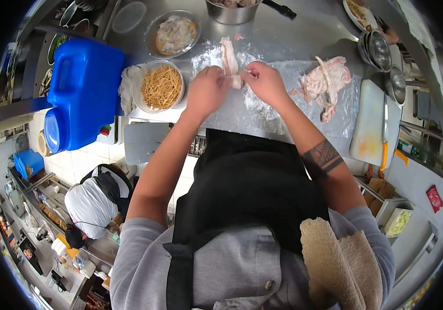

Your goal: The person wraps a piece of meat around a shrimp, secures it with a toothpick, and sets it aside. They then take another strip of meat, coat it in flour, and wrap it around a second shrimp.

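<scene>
A pale strip of meat lies lengthwise on the floured metal counter, its near end folded or rolled between my hands. My left hand has its fingers closed on the left side of that rolled end. On the right side, my right hand pinches at the same end. White flour is spread around the strip. A pile of raw meat strips rests on plastic sheeting to the right. Left of my hands stands a tub of thin wooden sticks, with a bowl of coated pieces behind it.
A blue jug stands at the left edge. A metal pot is at the back. On the right are a cutting board, a knife with an orange handle and metal bowls. A person bends at lower left.
</scene>
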A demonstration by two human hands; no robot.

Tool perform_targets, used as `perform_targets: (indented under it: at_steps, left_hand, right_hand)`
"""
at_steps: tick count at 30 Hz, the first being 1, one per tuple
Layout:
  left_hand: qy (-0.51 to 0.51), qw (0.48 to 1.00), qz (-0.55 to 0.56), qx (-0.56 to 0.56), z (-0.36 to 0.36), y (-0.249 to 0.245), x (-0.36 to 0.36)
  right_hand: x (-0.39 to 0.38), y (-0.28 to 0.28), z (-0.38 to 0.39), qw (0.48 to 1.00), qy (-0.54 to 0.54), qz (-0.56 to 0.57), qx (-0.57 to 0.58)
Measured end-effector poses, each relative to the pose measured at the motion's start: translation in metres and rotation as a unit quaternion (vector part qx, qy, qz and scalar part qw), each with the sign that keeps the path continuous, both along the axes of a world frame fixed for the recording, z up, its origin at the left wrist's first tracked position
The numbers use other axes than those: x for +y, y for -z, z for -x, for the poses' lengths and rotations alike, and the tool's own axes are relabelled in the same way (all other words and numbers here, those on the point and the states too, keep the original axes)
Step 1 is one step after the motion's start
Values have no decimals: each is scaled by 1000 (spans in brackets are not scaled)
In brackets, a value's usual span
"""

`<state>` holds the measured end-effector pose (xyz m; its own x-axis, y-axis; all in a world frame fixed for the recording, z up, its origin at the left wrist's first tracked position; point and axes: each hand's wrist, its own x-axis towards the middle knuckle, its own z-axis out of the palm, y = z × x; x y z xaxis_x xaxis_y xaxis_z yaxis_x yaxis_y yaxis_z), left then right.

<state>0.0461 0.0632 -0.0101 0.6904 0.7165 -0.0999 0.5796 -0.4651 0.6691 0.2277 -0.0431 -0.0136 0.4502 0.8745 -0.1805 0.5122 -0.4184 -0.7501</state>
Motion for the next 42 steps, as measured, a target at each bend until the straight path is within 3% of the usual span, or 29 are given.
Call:
perform_targets:
  at_steps: [1, 2, 4, 5, 8, 10, 17, 19, 23, 25, 28, 32, 35, 37, 38, 40, 41, 42]
  left_hand:
    - [33, 993, -93, -68, 5, 2, -4]
    - [34, 993, -91, -67, 8, 5, -7]
    - [132, 966, -162, -153, 12, 12, -13]
    - [133, 966, -162, -154, 11, 15, -14]
    - [129, 970, -145, -147, 5, 23, -11]
    - [120, 978, -74, -152, 4, 25, -7]
    - [141, 984, -65, -87, 5, 14, 6]
    - [103, 993, -2, -57, 2, 15, 8]
    - [80, 995, 34, -52, -10, 19, 23]
    - [44, 992, 121, -7, -17, 17, 33]
    - [78, 986, 132, 65, -25, 16, 52]
    - [70, 988, 122, 68, -32, 16, 57]
    - [13, 988, 123, 93, -35, 16, 52]
    - [-27, 990, 21, 135, -32, 6, 37]
    - [-27, 990, 21, 135, -25, 2, 28]
    - [24, 988, -114, -101, -13, 1, 12]
    - [24, 988, -113, -101, -12, 4, 12]
    - [87, 978, -151, -115, -10, 8, 11]
  right_hand:
    - [-8, 0, 1, 996, -3, -88, -25]
    - [-12, 2, 2, 996, -1, -86, -23]
    - [-20, 4, 3, 947, -172, -226, -153]
    - [-20, 6, 4, 947, -171, -226, -154]
    - [-15, 20, 6, 967, -149, -190, -78]
    - [-9, 23, 4, 983, -108, -148, -8]
    - [-4, 20, 0, 977, -143, -149, -54]
    - [-5, 9, 7, 984, -37, -159, 67]
    - [-5, 26, 4, 983, -45, -167, 58]
    - [0, 27, 3, 988, 5, -107, 114]
    - [9, 23, -1, 991, 26, -69, 114]
    - [26, 16, -8, 990, 46, -5, 137]
    - [33, 11, -13, 987, 60, 55, 135]
    - [33, 21, -16, 988, 97, -13, 118]
    - [28, 24, -16, 988, 97, -14, 118]
    - [15, 25, -14, 989, 29, -139, 48]
    - [12, 26, -13, 989, 29, -139, 48]
    - [9, 25, -11, 987, -10, -153, 54]
